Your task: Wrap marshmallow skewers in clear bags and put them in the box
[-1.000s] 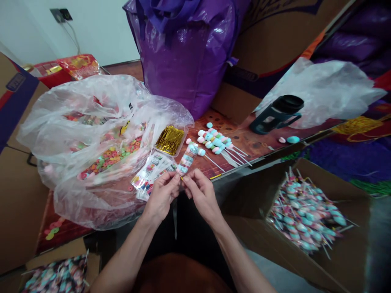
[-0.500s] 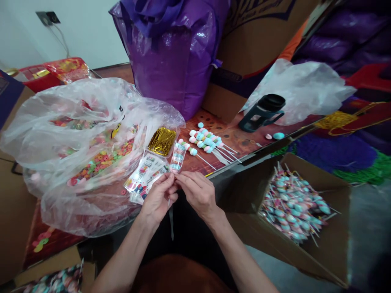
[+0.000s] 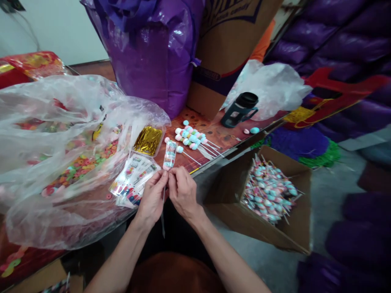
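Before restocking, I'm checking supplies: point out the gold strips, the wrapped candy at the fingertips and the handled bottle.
Gold strips (image 3: 148,140): head view, middle of the pile.
Wrapped candy (image 3: 170,154): head view, middle of its wrapper.
Handled bottle (image 3: 235,114): head view, side of its body.

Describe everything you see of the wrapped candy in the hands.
The wrapped candy has stacked blue and pink pieces in what looks like clear, printed plastic. It tilts slightly right, top end away from the person, by the near edge of the table. The left hand and right hand pinch its narrow lower end; the print is unreadable.
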Action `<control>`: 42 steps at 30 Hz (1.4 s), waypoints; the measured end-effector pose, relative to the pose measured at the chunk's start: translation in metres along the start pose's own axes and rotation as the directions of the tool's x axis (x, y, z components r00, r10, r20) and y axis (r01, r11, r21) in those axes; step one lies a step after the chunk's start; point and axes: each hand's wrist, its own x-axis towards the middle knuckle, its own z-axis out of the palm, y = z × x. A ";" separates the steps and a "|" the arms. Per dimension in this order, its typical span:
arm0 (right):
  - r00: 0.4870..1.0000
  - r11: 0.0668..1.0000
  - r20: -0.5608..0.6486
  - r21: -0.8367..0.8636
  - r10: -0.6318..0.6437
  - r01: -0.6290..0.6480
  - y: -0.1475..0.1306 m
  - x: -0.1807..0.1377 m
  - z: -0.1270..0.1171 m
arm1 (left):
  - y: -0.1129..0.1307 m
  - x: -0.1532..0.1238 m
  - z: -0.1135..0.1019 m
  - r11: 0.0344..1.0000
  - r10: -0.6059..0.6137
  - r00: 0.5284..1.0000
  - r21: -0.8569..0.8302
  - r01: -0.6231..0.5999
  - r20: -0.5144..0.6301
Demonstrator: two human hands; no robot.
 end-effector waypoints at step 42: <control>0.177 0.285 -0.223 0.745 0.959 -0.603 0.188 -0.088 -0.120 | 0.056 0.010 -0.089 -0.123 0.483 0.791 0.924 -0.363 0.375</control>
